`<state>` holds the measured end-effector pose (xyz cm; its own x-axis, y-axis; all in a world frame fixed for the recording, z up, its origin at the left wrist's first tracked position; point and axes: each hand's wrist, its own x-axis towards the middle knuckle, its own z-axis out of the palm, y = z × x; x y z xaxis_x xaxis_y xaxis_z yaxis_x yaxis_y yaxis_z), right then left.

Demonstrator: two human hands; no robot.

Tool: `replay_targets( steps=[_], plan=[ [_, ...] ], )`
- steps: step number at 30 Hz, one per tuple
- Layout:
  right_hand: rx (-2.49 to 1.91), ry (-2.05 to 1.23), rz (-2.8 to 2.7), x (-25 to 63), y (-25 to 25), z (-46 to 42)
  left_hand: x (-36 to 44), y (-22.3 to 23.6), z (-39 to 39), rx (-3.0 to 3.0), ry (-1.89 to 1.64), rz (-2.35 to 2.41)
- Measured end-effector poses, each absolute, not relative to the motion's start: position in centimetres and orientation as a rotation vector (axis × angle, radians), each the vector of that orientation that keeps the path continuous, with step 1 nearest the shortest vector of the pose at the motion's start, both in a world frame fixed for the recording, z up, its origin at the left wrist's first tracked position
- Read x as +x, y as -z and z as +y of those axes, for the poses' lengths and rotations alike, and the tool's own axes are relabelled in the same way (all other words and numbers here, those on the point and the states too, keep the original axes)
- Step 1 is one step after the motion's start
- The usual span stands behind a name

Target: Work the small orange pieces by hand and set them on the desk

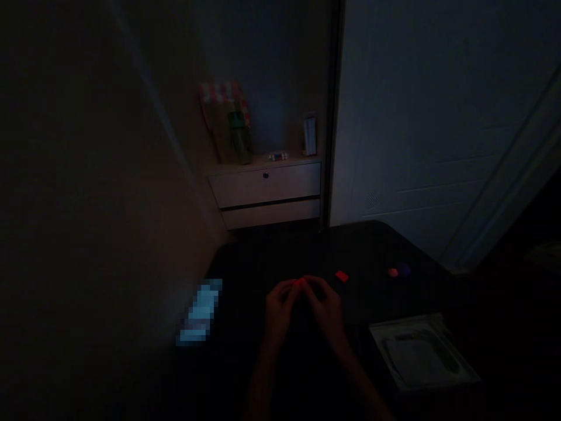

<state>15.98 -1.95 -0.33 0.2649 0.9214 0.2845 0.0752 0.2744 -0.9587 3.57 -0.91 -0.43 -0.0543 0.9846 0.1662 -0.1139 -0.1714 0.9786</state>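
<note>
Fingers of my left hand [279, 304] and right hand [328, 303] pinch a small red thing [300, 282] over the black table [280, 257]. I guess the job's partly done; a flat red piece [342, 276] lies nearby, unheld.

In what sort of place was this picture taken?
Probably a dim room in a home: a bottle stands on a drawer unit, a pale door-like panel is beside it, and a dark table is in front.
</note>
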Motion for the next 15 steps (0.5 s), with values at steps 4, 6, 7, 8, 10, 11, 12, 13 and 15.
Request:
replay_targets(
  steps=[4,6,7,8,10,11,12,13,15],
  plan=[
    [-1.136,-0.825,-1.131,15.98,0.51,-1.85,3.49,0.73,-0.74,1.227,-1.421,1.085],
    [-1.131,-0.829,-1.141,16.04,0.49,-1.82,3.47,0.88,-0.68,1.216,-1.426,1.088],
    [-1.132,-0.823,-1.142,16.08,0.48,-1.8,3.48,0.92,-0.67,1.212,-1.425,1.087],
    [-1.134,-0.817,-1.143,16.13,0.49,-1.78,3.48,0.95,-0.68,1.213,-1.421,1.085],
    [-1.14,-0.81,-1.152,16.21,0.55,-1.74,3.5,0.94,-0.72,1.212,-1.423,1.082],
    [-1.143,-0.807,-1.153,16.24,0.6,-1.71,3.5,0.93,-0.74,1.212,-1.421,1.082],
    [-1.145,-0.804,-1.151,16.27,0.66,-1.69,3.5,0.91,-0.76,1.212,-1.419,1.085],
    [-1.143,-0.799,-1.151,16.3,0.71,-1.67,3.49,0.89,-0.77,1.213,-1.416,1.087],
    [-1.123,-0.786,-1.155,16.34,0.76,-1.65,3.48,0.88,-0.76,1.222,-1.413,1.086]
  ],
)
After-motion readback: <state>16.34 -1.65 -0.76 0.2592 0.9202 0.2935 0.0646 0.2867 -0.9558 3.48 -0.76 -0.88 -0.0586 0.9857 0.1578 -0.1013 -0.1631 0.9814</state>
